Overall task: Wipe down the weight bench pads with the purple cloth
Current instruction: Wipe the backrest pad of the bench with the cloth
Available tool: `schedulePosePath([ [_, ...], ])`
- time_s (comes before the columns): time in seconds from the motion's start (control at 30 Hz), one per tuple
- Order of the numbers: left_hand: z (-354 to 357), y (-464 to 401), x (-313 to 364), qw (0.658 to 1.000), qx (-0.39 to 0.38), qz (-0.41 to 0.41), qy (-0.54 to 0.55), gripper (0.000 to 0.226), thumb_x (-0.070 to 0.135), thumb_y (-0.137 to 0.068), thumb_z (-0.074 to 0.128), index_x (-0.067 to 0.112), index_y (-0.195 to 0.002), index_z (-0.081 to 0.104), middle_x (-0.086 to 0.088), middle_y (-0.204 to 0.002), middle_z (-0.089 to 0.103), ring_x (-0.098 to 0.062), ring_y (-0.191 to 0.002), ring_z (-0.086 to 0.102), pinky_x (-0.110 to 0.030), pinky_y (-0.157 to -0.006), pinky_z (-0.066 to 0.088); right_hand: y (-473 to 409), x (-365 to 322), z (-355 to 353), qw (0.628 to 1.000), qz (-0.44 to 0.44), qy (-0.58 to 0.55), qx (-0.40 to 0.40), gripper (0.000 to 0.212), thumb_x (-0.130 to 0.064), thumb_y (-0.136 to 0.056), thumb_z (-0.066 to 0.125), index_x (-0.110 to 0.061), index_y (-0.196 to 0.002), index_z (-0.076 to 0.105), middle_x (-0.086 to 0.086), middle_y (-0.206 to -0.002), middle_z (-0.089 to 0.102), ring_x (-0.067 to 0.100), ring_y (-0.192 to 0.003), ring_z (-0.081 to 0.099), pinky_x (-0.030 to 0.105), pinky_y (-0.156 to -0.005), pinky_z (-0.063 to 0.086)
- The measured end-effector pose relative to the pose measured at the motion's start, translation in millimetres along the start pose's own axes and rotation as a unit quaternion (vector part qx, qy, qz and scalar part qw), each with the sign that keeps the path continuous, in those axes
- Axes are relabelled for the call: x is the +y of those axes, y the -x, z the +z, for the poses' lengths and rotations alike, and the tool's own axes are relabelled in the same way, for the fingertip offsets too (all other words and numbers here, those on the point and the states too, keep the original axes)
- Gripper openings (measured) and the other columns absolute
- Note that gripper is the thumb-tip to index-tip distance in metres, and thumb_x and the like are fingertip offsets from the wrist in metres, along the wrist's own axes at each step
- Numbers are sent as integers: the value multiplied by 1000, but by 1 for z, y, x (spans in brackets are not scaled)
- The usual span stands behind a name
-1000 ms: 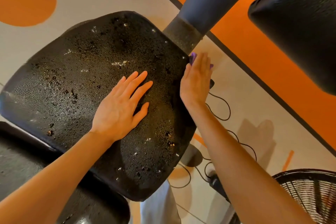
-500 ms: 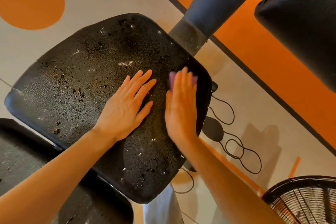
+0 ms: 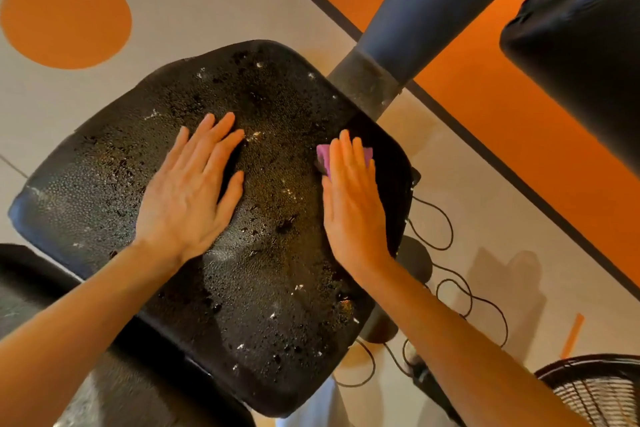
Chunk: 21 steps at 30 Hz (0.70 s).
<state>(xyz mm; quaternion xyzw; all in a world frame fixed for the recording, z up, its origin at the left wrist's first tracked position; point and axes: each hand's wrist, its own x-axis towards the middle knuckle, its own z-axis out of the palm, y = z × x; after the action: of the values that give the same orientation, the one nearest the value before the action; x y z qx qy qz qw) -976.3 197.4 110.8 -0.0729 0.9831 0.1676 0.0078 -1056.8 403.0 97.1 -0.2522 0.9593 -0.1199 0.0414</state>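
Observation:
A black bench seat pad fills the middle of the view, speckled with water drops and dark flecks. My right hand lies flat near the pad's right edge, pressing the purple cloth under its fingers; only the cloth's far corners show. My left hand rests flat on the pad's middle with fingers spread and nothing in it. A second black pad adjoins at the lower left.
A grey frame post rises behind the pad. Another black pad hangs at the upper right. Black cables loop on the floor to the right, beside a fan grille at the lower right.
My right hand slid with the cloth from the pad's right rim onto its top, then back toward the right edge. My left hand stayed flat on the pad.

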Motion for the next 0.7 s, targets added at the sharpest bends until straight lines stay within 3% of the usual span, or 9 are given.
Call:
schedulePosePath([
  [0.1,0,0,-1,1000,0,-2,3,55,39,-100,30,12,-148,33,-5,-160,24,-21,-150,16,-44,-123,13,-74,18,0,989,140,-26,39,49,-18,-103,35,-3,-149,27,16,-156,26,29,-147,21,47,-120,20],
  [0.17,-1,-1,-1,1000,2,-2,6,54,38,-100,31,12,-148,33,-5,-160,25,-21,-150,16,-44,-123,14,-77,2,2,979,187,-64,50,51,-17,-103,35,-3,-150,22,16,-158,22,28,-148,15,46,-121,16],
  [0.23,-1,-1,0,1000,5,-4,10,54,38,-100,32,12,-147,34,-5,-159,25,-21,-150,17,-42,-123,13,-33,-26,5,990,121,-65,39,55,-17,-102,36,-5,-151,15,15,-160,14,26,-149,4,45,-122,10],
  [0.3,-1,-1,0,1000,4,-4,14,54,38,-100,33,12,-147,35,-4,-159,25,-21,-150,17,-41,-123,11,14,-41,0,999,14,-45,-13,56,-21,-101,34,-7,-152,17,14,-160,14,25,-150,5,42,-122,9],
  [0.37,-1,-1,-1,1000,0,-4,13,55,38,-100,32,12,-147,34,-4,-160,25,-21,-150,17,-40,-123,10,3,-25,-1,999,-24,-27,-32,55,-22,-100,34,-7,-151,21,12,-160,16,25,-150,8,42,-122,12],
  [0.5,-1,-1,-1,1000,-10,-7,6,55,39,-100,30,13,-149,32,-3,-160,22,-20,-150,14,-39,-124,9,-90,-3,1,987,156,-37,29,51,-19,-104,31,-3,-151,19,16,-160,17,29,-149,10,45,-122,13],
  [0.57,-1,-2,0,1000,-11,-5,8,56,40,-100,31,13,-149,32,-3,-161,21,-20,-150,14,-38,-124,8,-84,-20,6,982,179,-54,36,53,-20,-104,31,-2,-151,15,16,-160,13,30,-149,7,46,-122,9],
  [0.7,-2,-1,0,1000,-7,-10,14,56,39,-100,32,14,-149,32,-2,-160,22,-18,-150,13,-38,-124,9,-3,-49,3,998,-18,-48,-30,56,-22,-102,32,-7,-153,15,12,-161,10,25,-150,2,42,-123,7],
])
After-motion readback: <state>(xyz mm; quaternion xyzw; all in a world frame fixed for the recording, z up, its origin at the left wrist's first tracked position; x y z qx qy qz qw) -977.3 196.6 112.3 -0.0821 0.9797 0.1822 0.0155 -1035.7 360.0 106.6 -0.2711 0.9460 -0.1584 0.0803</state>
